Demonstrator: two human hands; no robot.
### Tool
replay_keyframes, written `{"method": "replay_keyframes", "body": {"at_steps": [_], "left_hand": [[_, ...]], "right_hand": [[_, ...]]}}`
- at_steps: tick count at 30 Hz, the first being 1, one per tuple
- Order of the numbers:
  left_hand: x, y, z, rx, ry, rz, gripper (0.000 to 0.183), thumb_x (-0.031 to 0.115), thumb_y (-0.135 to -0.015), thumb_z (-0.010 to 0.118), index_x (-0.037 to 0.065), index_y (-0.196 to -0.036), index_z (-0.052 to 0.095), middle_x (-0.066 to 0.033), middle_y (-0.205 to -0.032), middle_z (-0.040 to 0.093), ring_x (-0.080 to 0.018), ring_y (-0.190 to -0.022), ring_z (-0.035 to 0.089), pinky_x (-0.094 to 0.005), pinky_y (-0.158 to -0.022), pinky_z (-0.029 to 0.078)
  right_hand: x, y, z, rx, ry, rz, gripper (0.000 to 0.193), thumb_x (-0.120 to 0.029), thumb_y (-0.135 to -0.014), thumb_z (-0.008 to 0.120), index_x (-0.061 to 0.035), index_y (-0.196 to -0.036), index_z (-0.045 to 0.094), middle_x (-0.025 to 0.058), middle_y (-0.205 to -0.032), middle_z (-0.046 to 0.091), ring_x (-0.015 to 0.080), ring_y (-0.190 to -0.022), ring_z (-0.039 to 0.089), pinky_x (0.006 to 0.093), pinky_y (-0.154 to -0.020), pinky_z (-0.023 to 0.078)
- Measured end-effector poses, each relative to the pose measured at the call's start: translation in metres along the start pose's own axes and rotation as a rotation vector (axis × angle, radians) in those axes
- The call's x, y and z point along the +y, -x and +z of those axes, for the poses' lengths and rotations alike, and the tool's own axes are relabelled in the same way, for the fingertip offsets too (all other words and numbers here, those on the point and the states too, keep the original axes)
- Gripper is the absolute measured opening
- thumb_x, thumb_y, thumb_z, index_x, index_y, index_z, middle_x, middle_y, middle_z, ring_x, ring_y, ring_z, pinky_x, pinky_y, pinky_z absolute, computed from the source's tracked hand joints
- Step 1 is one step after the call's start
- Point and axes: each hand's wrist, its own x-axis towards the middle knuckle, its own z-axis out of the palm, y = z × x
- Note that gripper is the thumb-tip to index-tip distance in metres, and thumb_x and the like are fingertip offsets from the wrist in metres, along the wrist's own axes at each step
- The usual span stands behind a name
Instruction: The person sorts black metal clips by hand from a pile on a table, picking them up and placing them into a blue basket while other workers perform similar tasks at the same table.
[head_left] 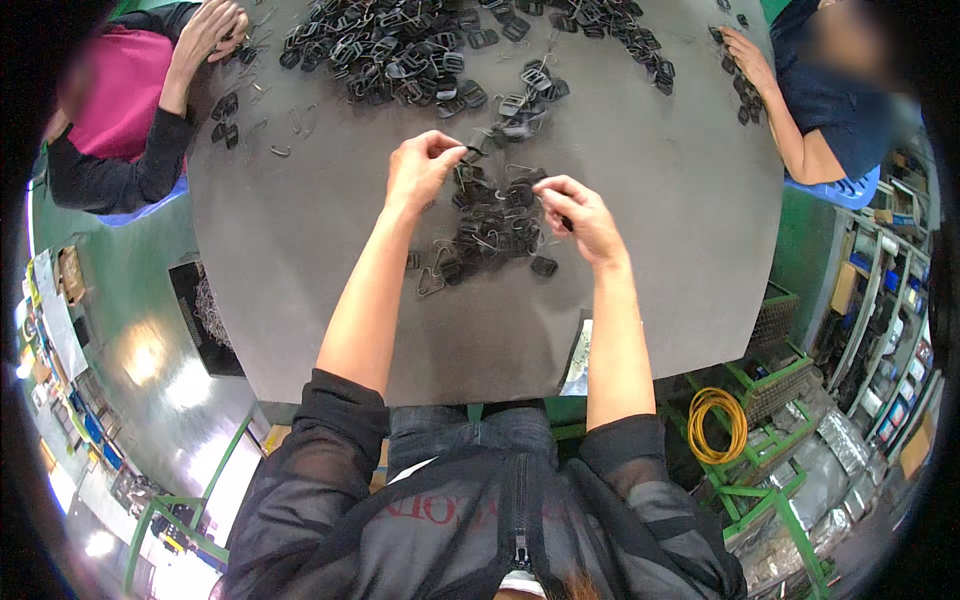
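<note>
In front of me on the grey table (690, 210) lies a small heap of black plastic buckles (495, 235), some with thin metal wire hooks among them. Over the heap's far left side, my left hand (422, 172) pinches a small dark piece whose kind I cannot make out. My right hand (580, 212) is closed at the heap's right side, thumb and forefinger on a black buckle (522, 190). A single black buckle (543, 267) lies just nearer to me, and a bent wire hook (430, 283) rests at the heap's near left.
A large pile of buckles (385, 50) covers the far side of the table. Co-workers sit at the left, in a pink and black top (120, 95), and at the right, in a dark shirt (835, 120). A yellow coiled hose (718, 425) hangs below at the right.
</note>
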Motion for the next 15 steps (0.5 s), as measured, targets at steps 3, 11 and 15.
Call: {"method": "replay_keyframes", "body": {"at_steps": [3,11,15], "left_hand": [[-0.016,0.012,-0.024,-0.201,0.557,-0.111,0.014,0.017,-0.084,0.065,0.006,-0.091,0.062,0.0027,-0.069,0.054,-0.0048,-0.061,0.048,-0.0207,-0.051,0.036],[-0.050,0.045,-0.052,-0.152,0.642,-0.165,0.016,0.016,-0.085,0.063,0.006,-0.098,0.062,0.0015,-0.070,0.054,-0.0055,-0.061,0.047,-0.0200,-0.050,0.036],[-0.096,0.079,-0.049,0.330,-0.165,-0.025,0.031,0.027,-0.077,0.070,0.003,-0.095,0.063,-0.0049,-0.079,0.062,-0.0155,-0.071,0.057,-0.0292,-0.065,0.046]], "right_hand": [[0.018,-0.027,0.040,0.164,0.666,-0.189,0.024,-0.022,-0.078,0.068,-0.0048,-0.094,0.063,0.0024,-0.079,0.063,0.0156,-0.069,0.058,0.0286,-0.063,0.046],[0.039,-0.044,0.100,0.339,1.285,-0.215,0.038,-0.031,-0.068,0.075,-0.0082,-0.092,0.055,0.0112,-0.091,0.063,0.0306,-0.081,0.063,0.0402,-0.070,0.050],[0.016,-0.020,0.069,0.214,0.763,-0.024,0.024,-0.022,-0.071,0.074,-0.0059,-0.079,0.058,0.0043,-0.072,0.061,0.0179,-0.068,0.060,0.0296,-0.061,0.045]]}}
